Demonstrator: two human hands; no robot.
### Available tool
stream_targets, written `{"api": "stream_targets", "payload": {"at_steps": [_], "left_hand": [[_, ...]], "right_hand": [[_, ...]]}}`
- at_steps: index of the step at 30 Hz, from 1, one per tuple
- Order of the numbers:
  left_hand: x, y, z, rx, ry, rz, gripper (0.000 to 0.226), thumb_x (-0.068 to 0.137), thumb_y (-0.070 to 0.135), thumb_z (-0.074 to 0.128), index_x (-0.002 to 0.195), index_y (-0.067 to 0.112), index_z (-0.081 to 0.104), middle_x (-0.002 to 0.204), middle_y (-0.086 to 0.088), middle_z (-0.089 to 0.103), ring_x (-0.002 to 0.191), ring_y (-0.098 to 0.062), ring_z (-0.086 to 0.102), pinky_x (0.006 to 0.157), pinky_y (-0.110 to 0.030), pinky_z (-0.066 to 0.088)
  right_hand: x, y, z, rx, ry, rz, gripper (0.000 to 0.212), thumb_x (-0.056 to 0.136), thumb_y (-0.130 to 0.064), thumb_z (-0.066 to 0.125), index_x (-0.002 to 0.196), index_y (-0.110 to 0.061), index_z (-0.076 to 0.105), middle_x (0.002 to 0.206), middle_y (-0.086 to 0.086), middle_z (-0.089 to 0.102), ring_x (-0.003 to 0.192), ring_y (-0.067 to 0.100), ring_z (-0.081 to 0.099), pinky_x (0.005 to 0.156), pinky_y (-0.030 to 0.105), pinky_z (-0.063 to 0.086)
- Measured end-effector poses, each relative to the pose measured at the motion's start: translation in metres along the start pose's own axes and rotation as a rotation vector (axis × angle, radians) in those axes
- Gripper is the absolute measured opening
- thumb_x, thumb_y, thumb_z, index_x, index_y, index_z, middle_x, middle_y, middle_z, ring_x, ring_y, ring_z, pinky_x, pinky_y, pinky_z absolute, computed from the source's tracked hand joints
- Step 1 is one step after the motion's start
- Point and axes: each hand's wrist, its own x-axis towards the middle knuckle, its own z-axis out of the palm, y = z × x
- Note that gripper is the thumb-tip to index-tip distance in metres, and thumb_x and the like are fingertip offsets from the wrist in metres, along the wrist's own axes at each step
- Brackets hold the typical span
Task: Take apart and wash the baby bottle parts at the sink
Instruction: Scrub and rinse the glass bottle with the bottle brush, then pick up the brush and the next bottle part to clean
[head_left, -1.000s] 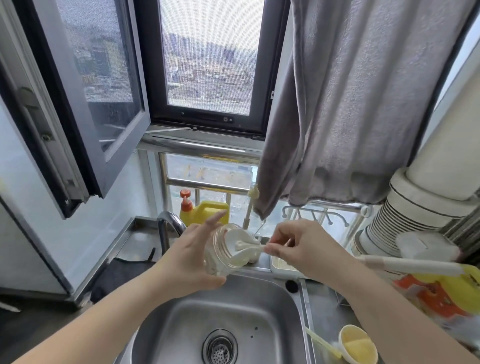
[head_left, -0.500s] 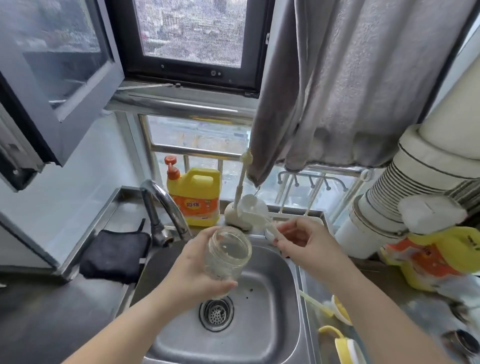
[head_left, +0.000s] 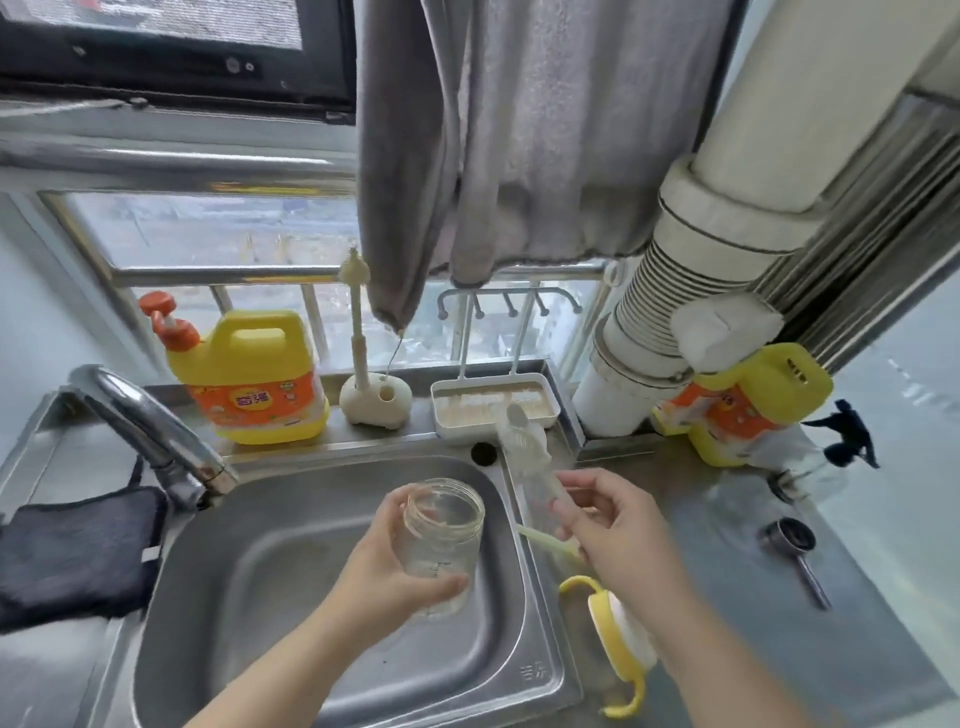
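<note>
My left hand (head_left: 387, 574) grips the clear baby bottle body (head_left: 441, 540) from the side, holding it over the steel sink (head_left: 291, 577) with its open mouth tilted toward me. My right hand (head_left: 613, 530) pinches the handle of a white bottle brush (head_left: 522, 441), whose blurred head points up and away over the sink's right rim. The brush is outside the bottle. The yellow-handled bottle collar (head_left: 621, 642) lies on the counter right of the sink, partly behind my right forearm. A pale straw-like part (head_left: 545, 540) lies by the rim under my right hand.
The faucet (head_left: 150, 431) arcs over the sink's left rear. Behind stand a yellow detergent jug (head_left: 254, 379), a brush stand (head_left: 374, 400) and a white tray (head_left: 493, 410). A black cloth (head_left: 72, 556) lies left; a metal scoop (head_left: 795, 551) lies on the right counter. A grey towel (head_left: 493, 130) hangs above.
The brush has come out of the bottle and moved right. The bottle has come down over the sink. The view has tilted downward.
</note>
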Motion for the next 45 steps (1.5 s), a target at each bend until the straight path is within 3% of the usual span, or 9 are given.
{"api": "stream_targets", "payload": {"at_steps": [7,12,17,23,28,32,38,42,45], "left_hand": [[0.043,-0.001,0.036,0.062,-0.085,0.007,0.070,0.063,0.010,0.084,0.109,0.044,0.045,0.113,0.010,0.059,0.090,0.008,0.058,0.065,-0.003,0.041],[0.085,0.005,0.056,0.108,-0.126,0.009,0.074,0.062,0.010,0.086,0.116,0.036,0.042,0.110,0.015,0.058,0.099,0.000,0.058,0.078,-0.019,0.046],[0.123,0.017,0.090,0.204,-0.115,0.001,0.077,0.067,0.012,0.081,0.127,0.030,0.037,0.120,-0.001,0.038,0.106,-0.016,0.042,0.069,-0.015,0.037],[0.148,0.004,0.123,0.208,-0.181,-0.030,0.078,0.064,0.020,0.083,0.122,0.039,0.035,0.118,-0.001,0.037,0.109,-0.020,0.044,0.089,-0.038,0.050],[0.152,-0.003,0.129,0.209,-0.188,-0.006,0.083,0.062,0.018,0.085,0.125,0.036,0.034,0.120,0.006,0.048,0.110,-0.016,0.050,0.093,-0.033,0.046],[0.151,-0.002,0.130,0.270,-0.209,0.017,0.087,0.065,0.014,0.084,0.135,0.026,0.033,0.123,0.007,0.043,0.112,-0.012,0.045,0.090,-0.023,0.036],[0.145,-0.002,0.119,0.281,-0.237,-0.001,0.103,0.062,0.015,0.087,0.146,0.025,0.028,0.144,0.003,0.032,0.132,-0.011,0.032,0.103,-0.022,0.026],[0.125,0.005,0.109,0.382,-0.110,0.081,0.084,0.073,0.013,0.080,0.143,0.019,0.033,0.142,0.000,0.034,0.132,-0.017,0.035,0.106,-0.027,0.029],[0.102,0.005,0.112,0.516,0.026,0.344,0.046,0.080,0.006,0.070,0.123,0.011,0.054,0.116,0.003,0.048,0.100,-0.023,0.054,0.088,-0.029,0.041]], "right_hand": [[-0.017,0.024,-0.039,0.108,0.167,0.089,0.016,0.088,-0.004,0.063,0.097,-0.016,0.067,0.086,0.004,0.071,0.062,0.005,0.064,0.047,0.011,0.042],[-0.026,0.040,-0.058,0.118,0.266,0.104,0.018,0.087,-0.004,0.064,0.096,-0.019,0.066,0.082,-0.003,0.073,0.058,0.008,0.062,0.049,0.012,0.044],[-0.023,0.051,-0.066,0.128,0.312,0.126,0.017,0.086,-0.006,0.065,0.092,-0.023,0.065,0.081,-0.005,0.074,0.058,0.007,0.063,0.050,0.012,0.044],[-0.016,0.072,-0.063,0.140,0.335,0.216,0.016,0.086,-0.008,0.067,0.095,-0.021,0.066,0.082,-0.008,0.073,0.059,0.004,0.063,0.053,0.011,0.045],[-0.001,0.078,-0.057,0.138,0.296,0.251,0.019,0.087,-0.006,0.066,0.095,-0.023,0.066,0.083,-0.007,0.072,0.066,0.007,0.066,0.059,0.014,0.049],[0.008,0.080,-0.050,0.154,0.279,0.241,0.020,0.086,-0.005,0.066,0.093,-0.025,0.066,0.081,-0.006,0.072,0.063,0.004,0.064,0.056,0.012,0.046],[0.014,0.082,-0.045,0.181,0.286,0.225,0.022,0.086,-0.004,0.066,0.094,-0.024,0.066,0.082,-0.006,0.072,0.063,0.002,0.064,0.056,0.012,0.045],[0.014,0.080,-0.048,0.154,0.319,0.199,0.020,0.089,-0.009,0.063,0.093,-0.029,0.065,0.078,-0.007,0.070,0.061,-0.001,0.061,0.055,0.013,0.044],[0.011,0.080,-0.054,0.117,0.348,0.200,0.018,0.093,-0.014,0.058,0.092,-0.031,0.064,0.081,-0.006,0.072,0.060,-0.002,0.059,0.057,0.016,0.043]]}}
